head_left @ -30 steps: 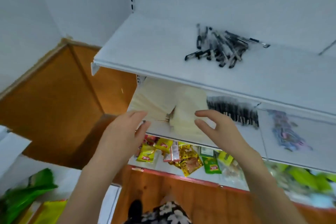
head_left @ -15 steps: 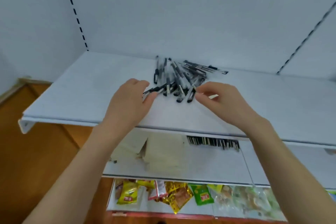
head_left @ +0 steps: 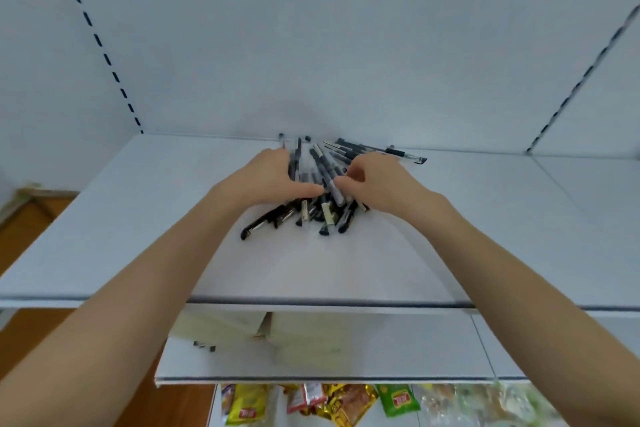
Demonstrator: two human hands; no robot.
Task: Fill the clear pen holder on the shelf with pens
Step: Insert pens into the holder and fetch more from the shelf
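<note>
A heap of slim black-and-clear plastic pens (head_left: 323,213) lies loose on the white metal shelf (head_left: 131,225), towards its far middle, with a few strays fanned out to the far right. The left hand (head_left: 273,177) cups the heap's left side, its fingers curved over the barrels and its thumb laid across the near side. The right hand (head_left: 381,184) closes on the right side, its fingers curled round several pens. The clear pen holder is not in view.

These pens should be light and stiff, but their smooth round barrels will likely roll and slide past each other, so a crossed bundle may shed some. Squeezing them at mid-barrel from both sides, with the barrels first nudged parallel, looks the safest hold. Caps and clips may snag on neighbours.
</note>
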